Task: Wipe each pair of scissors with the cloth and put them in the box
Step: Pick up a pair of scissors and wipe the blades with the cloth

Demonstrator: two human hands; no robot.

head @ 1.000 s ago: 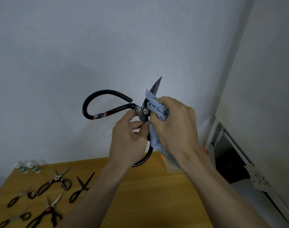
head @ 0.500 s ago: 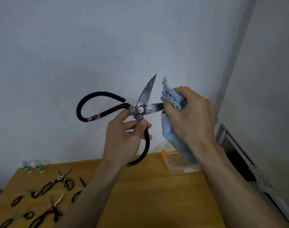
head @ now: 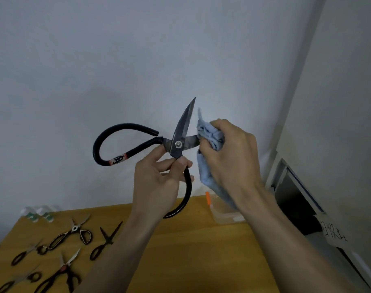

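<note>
I hold a large pair of black-handled scissors (head: 176, 142) up in front of the wall, blades spread apart. My left hand (head: 159, 182) grips the lower handle loop just below the pivot. My right hand (head: 229, 157) grips a bunched blue cloth (head: 211, 136) and wraps it round the blade that points right. The other blade points up, bare. A clear plastic box (head: 224, 214) with an orange clip stands on the wooden table (head: 191, 250), partly hidden behind my right forearm.
Several more scissors lie on the table's left part, among them a pair with grey-rimmed handles (head: 74, 233) and a slim black pair (head: 106, 240). Small white bottles (head: 38, 213) stand at the back left corner. A white cabinet (head: 339, 144) rises on the right.
The scissors went from nearly closed to spread apart. My right hand slid the cloth outward from the pivot and now holds it round the right-pointing blade.
</note>
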